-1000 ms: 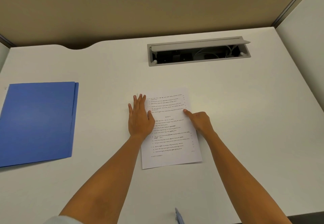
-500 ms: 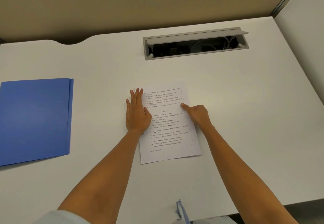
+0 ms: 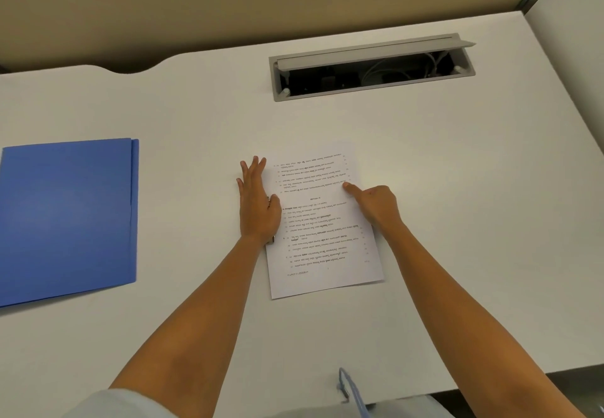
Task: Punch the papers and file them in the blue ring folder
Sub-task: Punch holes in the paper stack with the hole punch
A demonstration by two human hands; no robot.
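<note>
A printed white paper stack [image 3: 322,241] lies in the middle of the white desk. My left hand [image 3: 258,208] rests flat on its left edge with the fingers stretched out; a small dark object [image 3: 271,239] peeks out from under the palm, mostly hidden. My right hand [image 3: 376,203] is curled, and its index fingertip presses on the paper's right side. The closed blue folder [image 3: 65,218] lies flat at the left of the desk, well apart from both hands.
A grey cable hatch [image 3: 372,67] stands open at the back of the desk [image 3: 457,205]. A beige partition runs behind and a white panel stands at the right. A blue lanyard [image 3: 351,391] hangs at the near edge.
Only the view has shifted a little. Both hands keep the same places on the paper, and the folder has not moved.
</note>
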